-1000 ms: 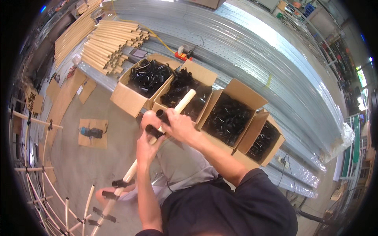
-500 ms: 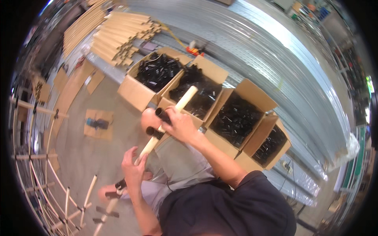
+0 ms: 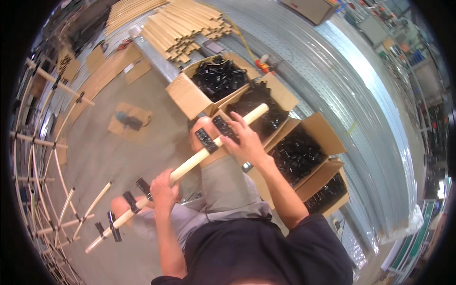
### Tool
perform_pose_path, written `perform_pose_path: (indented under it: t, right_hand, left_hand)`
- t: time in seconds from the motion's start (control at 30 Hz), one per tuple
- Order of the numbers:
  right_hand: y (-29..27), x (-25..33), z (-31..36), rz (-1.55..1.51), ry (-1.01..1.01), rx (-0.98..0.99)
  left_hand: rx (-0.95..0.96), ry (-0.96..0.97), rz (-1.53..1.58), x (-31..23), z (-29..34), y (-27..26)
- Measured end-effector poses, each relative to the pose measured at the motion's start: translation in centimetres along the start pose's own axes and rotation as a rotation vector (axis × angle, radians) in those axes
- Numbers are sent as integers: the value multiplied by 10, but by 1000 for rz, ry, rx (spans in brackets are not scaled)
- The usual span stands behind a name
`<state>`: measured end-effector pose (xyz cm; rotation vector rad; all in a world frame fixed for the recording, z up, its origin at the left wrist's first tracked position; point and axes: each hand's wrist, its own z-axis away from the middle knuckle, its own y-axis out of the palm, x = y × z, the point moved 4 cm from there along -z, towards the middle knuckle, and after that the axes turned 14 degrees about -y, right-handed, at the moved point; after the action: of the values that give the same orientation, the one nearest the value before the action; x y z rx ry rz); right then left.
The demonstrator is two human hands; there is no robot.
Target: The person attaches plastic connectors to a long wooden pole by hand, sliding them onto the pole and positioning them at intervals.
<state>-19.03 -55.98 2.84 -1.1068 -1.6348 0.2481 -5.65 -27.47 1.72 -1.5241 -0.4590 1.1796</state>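
Observation:
A long cream-coloured pipe (image 3: 189,163) lies slantwise across my lap, its far end over the cartons. My left hand (image 3: 164,191) is wrapped round its middle. Near the upper end, my right hand (image 3: 248,146) has its thumb and fingers round a black pipe connector (image 3: 222,125). A second black connector (image 3: 206,140) sits on the pipe just beside it. Several more black connectors, among them one near my left knee (image 3: 131,201), are fitted along the lower part. My left fingers partly hide the pipe there.
Open cartons (image 3: 189,95) of black fittings stand in a row ahead and to the right. Beyond them lie a stack of tan tubes (image 3: 183,28) and long plastic-wrapped metal profiles (image 3: 351,99). A pipe frame (image 3: 52,185) stands at left. A power tool (image 3: 129,121) rests on cardboard on the floor.
The pipe has turned to a flatter slant, and its upper connectors now show their long sides instead of their round openings. Both hands remain on the assembly. The whole view has shifted.

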Motion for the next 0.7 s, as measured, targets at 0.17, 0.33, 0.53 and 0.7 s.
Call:
perform_pose_path:
  t: [0.17, 0.33, 0.53, 0.7]
  right_hand:
    - [-17, 12, 19, -93, -69, -265]
    - [-27, -40, 89, -141, 272, -387]
    - [23, -164, 256, 322, 581, 544]
    - [30, -171, 305, 93, 806, 623]
  left_hand:
    - [-30, -47, -14, 7, -1, -3]
    - [-6, -82, -29, 9, -2, -6]
    - [70, -92, 45, 8, -1, -10]
    - [145, -82, 94, 19, 5, -20]
